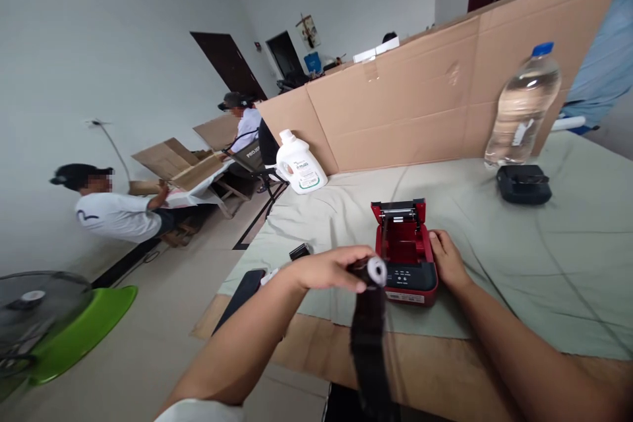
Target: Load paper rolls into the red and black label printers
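A small red and black label printer sits on the cloth with its lid raised, and its inner bay shows. My right hand is closed on the printer's right side, its fingers partly hidden behind the casing. Just left of the printer, my left hand grips a roll of dark ribbon by its far end, the pale hollow core facing me. From this roll a long dark strip hangs down past the table's front edge, blurred towards its lower end.
A cardboard screen stands along the back, with a white jug, a water bottle and a black device before it. A dark flat object and a small black item lie left. Two people sit beyond.
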